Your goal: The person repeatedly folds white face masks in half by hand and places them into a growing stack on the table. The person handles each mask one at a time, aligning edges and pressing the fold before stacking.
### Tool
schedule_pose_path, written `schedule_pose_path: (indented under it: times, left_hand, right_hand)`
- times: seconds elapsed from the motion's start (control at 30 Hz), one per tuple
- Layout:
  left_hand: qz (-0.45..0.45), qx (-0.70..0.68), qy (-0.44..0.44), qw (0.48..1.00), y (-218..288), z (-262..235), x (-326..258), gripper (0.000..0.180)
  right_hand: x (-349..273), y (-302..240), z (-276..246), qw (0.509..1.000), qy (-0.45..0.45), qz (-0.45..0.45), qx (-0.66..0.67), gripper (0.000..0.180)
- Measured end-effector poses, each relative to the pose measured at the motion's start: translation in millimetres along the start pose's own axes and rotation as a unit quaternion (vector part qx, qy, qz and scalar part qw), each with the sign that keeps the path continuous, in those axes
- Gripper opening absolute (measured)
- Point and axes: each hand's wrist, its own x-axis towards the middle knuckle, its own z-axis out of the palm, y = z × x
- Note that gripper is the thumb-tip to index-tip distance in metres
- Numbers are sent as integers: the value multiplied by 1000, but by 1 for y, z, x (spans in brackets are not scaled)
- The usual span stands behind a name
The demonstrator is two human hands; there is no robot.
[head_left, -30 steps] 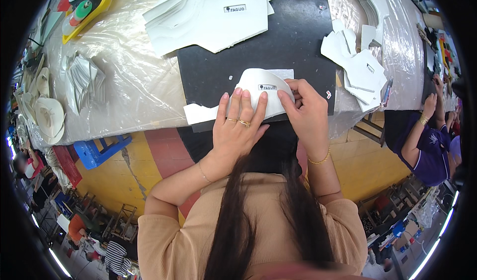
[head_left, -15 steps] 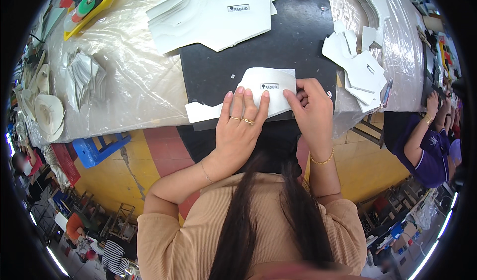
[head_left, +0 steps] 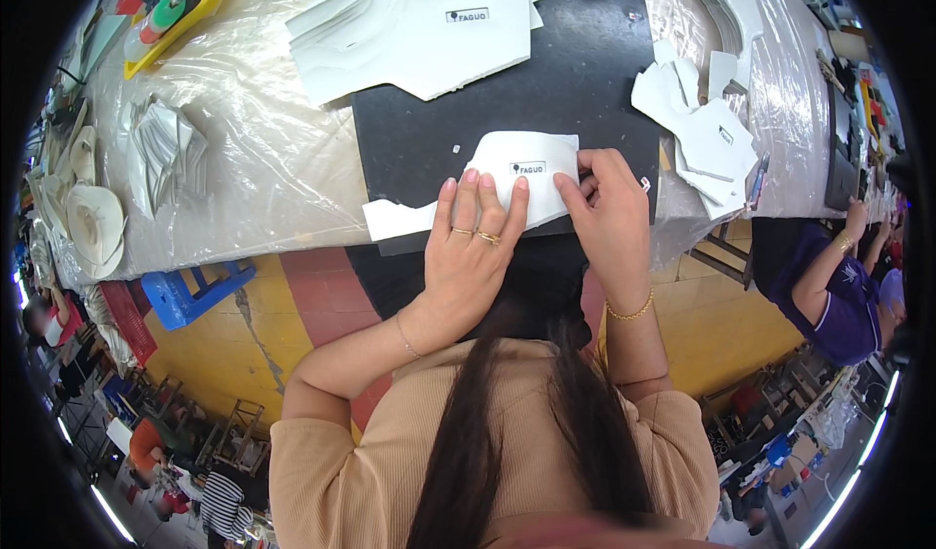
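A white cut piece of sheet material with a small dark label (head_left: pixel 526 164) lies flat on a black mat (head_left: pixel 507 110) near the table's front edge. My left hand (head_left: pixel 473 252) presses flat on its lower middle, fingers spread, rings on two fingers. My right hand (head_left: pixel 609 213) pinches the piece's right edge between thumb and fingers; a gold bracelet is on that wrist. A narrow white tail of the piece (head_left: pixel 395 219) sticks out to the left of my left hand.
A stack of similar white pieces (head_left: pixel 419 22) lies at the back of the mat. More white cut pieces (head_left: pixel 697 125) lie to the right on clear plastic sheeting (head_left: pixel 244 159). A yellow tray (head_left: pixel 171 8) is far left. Another person (head_left: pixel 838 286) sits at right.
The white piece was curled up under my hands; it now lies flattened on the mat. My left hand has slid slightly, and my right hand has shifted to the piece's right edge.
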Motion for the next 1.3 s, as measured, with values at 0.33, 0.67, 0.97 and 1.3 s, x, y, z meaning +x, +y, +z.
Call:
schedule_pose_path:
  times: [0.33,0.67,0.97,1.3]
  left_hand:
    - [-32,44,7,998,18,7,12,71]
    - [-33,40,2,999,17,9,9,77]
    - [-41,27,-2,999,15,9,5,80]
    - [-33,79,22,996,13,16,8,79]
  right_hand:
    - [0,2,0,999,9,-14,-42,30]
    - [-38,22,-8,928,-101,-195,-301,56]
    - [-4,27,3,934,-74,-207,-283,55]
    - [-53,33,-11,923,-154,-195,-293,67]
